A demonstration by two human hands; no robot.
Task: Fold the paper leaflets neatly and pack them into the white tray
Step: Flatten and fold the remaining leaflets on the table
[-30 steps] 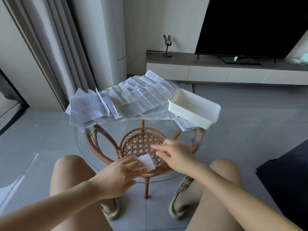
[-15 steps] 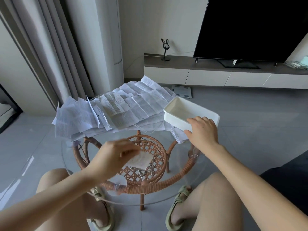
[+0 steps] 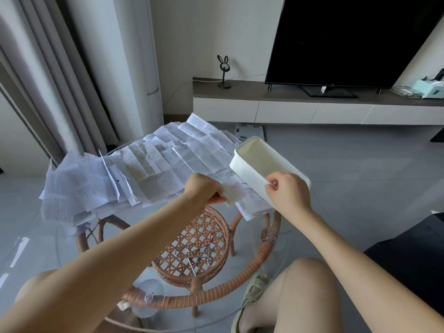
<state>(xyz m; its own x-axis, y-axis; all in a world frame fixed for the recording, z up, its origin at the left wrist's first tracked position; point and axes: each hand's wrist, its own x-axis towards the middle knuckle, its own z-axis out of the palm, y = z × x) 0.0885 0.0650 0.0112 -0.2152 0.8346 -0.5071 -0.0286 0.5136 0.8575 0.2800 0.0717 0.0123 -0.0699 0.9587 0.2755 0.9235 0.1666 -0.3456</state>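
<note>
My left hand [image 3: 203, 191] grips a small folded leaflet [image 3: 233, 193] and holds it above the table, just left of the white tray [image 3: 254, 162]. The tray is tilted, its open side facing up and left. My right hand [image 3: 287, 189] grips its near rim, thumb over the edge. A wide heap of unfolded printed leaflets [image 3: 134, 171] covers the far part of the round glass table [image 3: 72, 239].
Under the glass top is a rattan frame with a woven shelf [image 3: 192, 246] holding metal clips. My bare knees and a sandal [image 3: 254, 292] are below the table. A TV unit [image 3: 312, 104] and a curtain [image 3: 48, 80] stand behind.
My left hand lifted the folded leaflet from the table's near part up toward the tray. My right hand reached to the tray, took its rim and tilted it.
</note>
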